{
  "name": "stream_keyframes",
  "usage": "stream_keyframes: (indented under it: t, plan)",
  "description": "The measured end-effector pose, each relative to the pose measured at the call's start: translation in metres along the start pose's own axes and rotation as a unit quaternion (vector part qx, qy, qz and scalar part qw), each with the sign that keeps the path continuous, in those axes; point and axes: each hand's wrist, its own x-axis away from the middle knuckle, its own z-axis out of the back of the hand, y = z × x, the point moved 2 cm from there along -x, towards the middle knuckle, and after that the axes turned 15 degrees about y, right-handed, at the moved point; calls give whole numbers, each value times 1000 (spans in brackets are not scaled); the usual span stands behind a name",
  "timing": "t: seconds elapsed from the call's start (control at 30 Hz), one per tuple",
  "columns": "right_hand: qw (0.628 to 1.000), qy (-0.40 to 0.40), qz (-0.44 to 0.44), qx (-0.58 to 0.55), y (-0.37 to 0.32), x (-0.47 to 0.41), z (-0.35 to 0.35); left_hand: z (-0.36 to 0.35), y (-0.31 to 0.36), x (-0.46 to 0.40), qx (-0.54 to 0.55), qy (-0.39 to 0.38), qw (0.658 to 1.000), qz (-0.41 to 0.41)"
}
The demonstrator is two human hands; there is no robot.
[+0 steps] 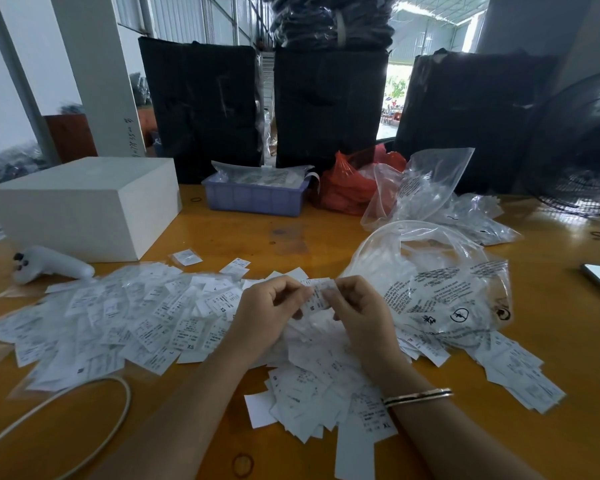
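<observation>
The small white paper tag point(317, 293) pinched at centre bore the size letter "M". To its left, one white tag point(221, 308) read "XS", as did a second tag point(190, 345). A nearer tag point(383, 422) read "XL". Black print on the clear plastic bag point(430, 296) was not legible.

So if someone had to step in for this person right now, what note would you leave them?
Left hand: pinches one end of a white label.
Right hand: pinches the other end, so the label is held up between both hands.
Things: the pile of labels is spread over the table, left of and under the hands. An open plastic bag lies just right of them.
Done: one label picked out; nothing else can be told.
Left: probably the whole loose pile, label by label.
</observation>
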Motion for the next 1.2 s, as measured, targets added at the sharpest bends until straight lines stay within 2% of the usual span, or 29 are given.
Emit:
stream_keyframes:
  t: [0.13, 0.23, 0.37, 0.43, 0.47, 0.5, 0.57, 0.6, 0.63, 0.67, 0.7, 0.77, 0.83, 0.87, 0.93, 1.03, 1.1, 1.2]
  plan:
    - [992, -22, 91, 89, -2, 5, -2, -2, 1, 3, -14, -2, 1000, -7]
    - [969, -59, 158, 181, -4, 9, -8, -1, 0, 2, -23, 13, 1000, -11]
    - [944, -172, 171, 223, -7, 19, -15, 3, 5, 1, -37, 42, 998, -20]
    - [926, -184, 196, 264, -10, 19, -13, 5, 5, 0, -36, 54, 998, -12]
    - [926, -152, 211, 273, -14, 13, -7, 7, 4, 0, -35, 68, 997, -1]
    - [935, -85, 222, 262, -20, 3, 0, 9, 2, -2, -34, 89, 995, 14]
    - [950, 99, 221, 197, -30, -29, 22, 17, -3, -5, -62, 149, 987, 25]
    - [946, 165, 212, 180, -30, -49, 34, 22, -5, -8, -95, 180, 979, 21]
    - [941, 199, 188, 200, -28, -70, 47, 27, -7, -10, -132, 206, 969, 18]
    - [937, 200, 143, 249, -21, -89, 59, 31, -9, -12, -167, 225, 960, 20]
    - [923, 164, 93, 334, -10, -104, 68, 35, -12, -14, -201, 238, 950, 19]
    - [843, 24, 39, 536, 16, -122, 79, 40, -17, -16, -278, 256, 926, -2]
    - [758, -114, 16, 642, 41, -122, 80, 40, -21, -16, -351, 256, 901, -18]
    - [742, -146, 7, 654, 48, -120, 80, 40, -24, -17, -380, 247, 891, -15]
    - [745, -129, 19, 655, 50, -116, 79, 40, -30, -18, -431, 220, 875, 3]
    - [755, -47, 87, 648, 41, -111, 80, 40, -32, -18, -469, 195, 861, 7]
    - [783, -12, 70, 618, 37, -107, 84, 34, -27, -16, -444, 181, 877, -28]
    - [792, 7, 74, 606, 31, -102, 87, 18, -15, -9, -364, 136, 915, -113]
